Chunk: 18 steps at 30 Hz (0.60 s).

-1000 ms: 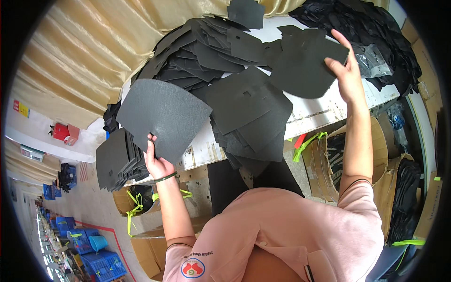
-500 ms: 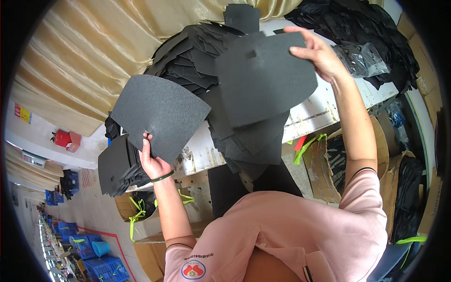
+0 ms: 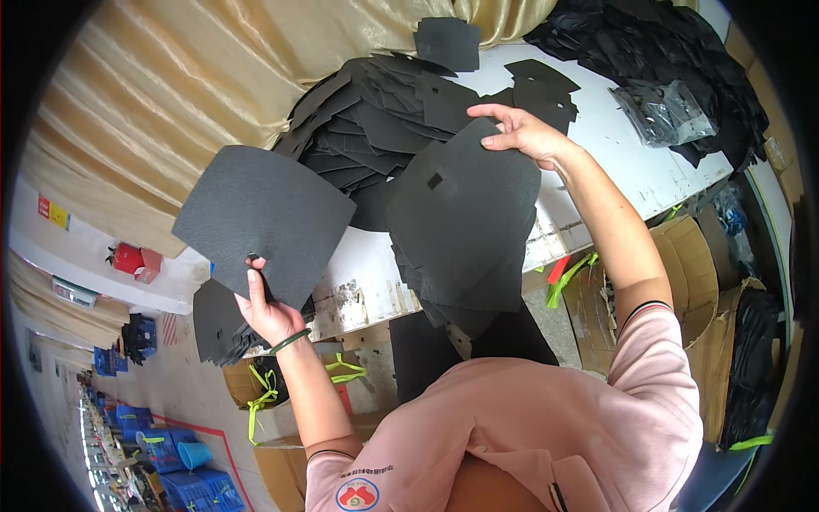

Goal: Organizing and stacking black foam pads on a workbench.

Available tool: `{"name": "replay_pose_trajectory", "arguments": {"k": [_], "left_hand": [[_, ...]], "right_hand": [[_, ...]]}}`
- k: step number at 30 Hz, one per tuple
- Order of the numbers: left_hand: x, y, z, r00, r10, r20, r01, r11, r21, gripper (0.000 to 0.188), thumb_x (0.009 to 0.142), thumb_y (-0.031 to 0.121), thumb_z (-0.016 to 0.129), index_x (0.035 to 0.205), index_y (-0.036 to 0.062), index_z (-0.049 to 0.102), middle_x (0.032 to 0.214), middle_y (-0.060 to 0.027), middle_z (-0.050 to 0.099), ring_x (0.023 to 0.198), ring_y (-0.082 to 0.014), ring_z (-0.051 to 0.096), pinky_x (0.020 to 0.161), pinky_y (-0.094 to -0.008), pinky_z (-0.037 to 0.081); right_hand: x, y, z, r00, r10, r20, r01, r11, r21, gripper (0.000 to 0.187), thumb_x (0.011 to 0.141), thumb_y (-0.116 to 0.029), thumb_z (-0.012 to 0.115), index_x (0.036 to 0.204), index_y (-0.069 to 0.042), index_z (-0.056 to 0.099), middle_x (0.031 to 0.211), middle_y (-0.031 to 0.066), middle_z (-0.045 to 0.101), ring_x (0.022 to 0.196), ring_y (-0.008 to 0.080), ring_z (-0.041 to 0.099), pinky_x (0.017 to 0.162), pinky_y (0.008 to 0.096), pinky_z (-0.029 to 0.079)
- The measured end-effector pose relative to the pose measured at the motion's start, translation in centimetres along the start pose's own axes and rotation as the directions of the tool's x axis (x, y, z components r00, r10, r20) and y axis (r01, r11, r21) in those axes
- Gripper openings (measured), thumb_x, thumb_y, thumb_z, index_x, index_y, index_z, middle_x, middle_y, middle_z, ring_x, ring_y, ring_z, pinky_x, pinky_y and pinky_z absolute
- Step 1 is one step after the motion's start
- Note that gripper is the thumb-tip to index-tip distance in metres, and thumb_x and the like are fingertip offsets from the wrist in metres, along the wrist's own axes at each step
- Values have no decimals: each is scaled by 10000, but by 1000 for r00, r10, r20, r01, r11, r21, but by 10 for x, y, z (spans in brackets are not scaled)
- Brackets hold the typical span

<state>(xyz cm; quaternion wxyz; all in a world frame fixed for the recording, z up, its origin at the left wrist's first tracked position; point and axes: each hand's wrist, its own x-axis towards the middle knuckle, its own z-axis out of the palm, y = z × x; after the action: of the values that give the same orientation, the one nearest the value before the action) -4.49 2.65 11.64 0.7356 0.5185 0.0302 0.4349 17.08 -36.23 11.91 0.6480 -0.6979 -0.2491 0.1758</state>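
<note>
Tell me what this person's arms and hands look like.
The left hand and right hand are bare, without gloves. A thin dark green band circles the left wrist; none shows on the right. Short pink sleeves, edged with thin dark trim, leave the forearms uncovered.

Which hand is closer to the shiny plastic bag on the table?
Right. The right hand is left of the plastic bag, apart from it; the left hand is much farther left and lower in the picture, holding a black sheet.
</note>
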Motion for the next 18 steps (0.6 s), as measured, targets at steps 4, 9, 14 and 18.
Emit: {"name": "replay_pose_trajectory", "arguments": {"k": [4,9,14,18], "left_hand": [[2,8,14,996,86,40,-86,996,14,192,924,96,565,1101,25,555,957,-67,659,964,-152,563,947,-344,405],[2,11,46,988,80,134,-80,997,-3,242,903,55,575,1140,20,539,960,-86,654,936,-159,580,925,-345,424],[1,-25,87,922,-297,248,267,952,150,372,849,54,652,1195,30,518,940,-87,660,907,-167,611,880,-314,461],[-8,-89,97,674,-565,476,516,821,244,441,813,64,701,1217,25,529,1011,-74,653,920,-157,610,868,-275,462]], "right_hand": [[2,3,13,1000,2,9,-2,999,-37,523,828,1,633,1322,-48,467,1098,45,631,1007,108,599,945,266,458],[17,50,22,998,56,24,-53,995,-89,534,814,-57,682,1311,-66,489,997,31,627,878,109,592,870,250,468],[19,110,19,964,-66,-258,-79,855,-512,607,772,-279,759,1272,-33,519,1009,130,610,903,185,577,839,290,467],[10,123,11,922,42,-385,-95,988,-120,475,813,-240,728,1204,-29,561,980,95,623,878,157,581,813,272,471]]}}
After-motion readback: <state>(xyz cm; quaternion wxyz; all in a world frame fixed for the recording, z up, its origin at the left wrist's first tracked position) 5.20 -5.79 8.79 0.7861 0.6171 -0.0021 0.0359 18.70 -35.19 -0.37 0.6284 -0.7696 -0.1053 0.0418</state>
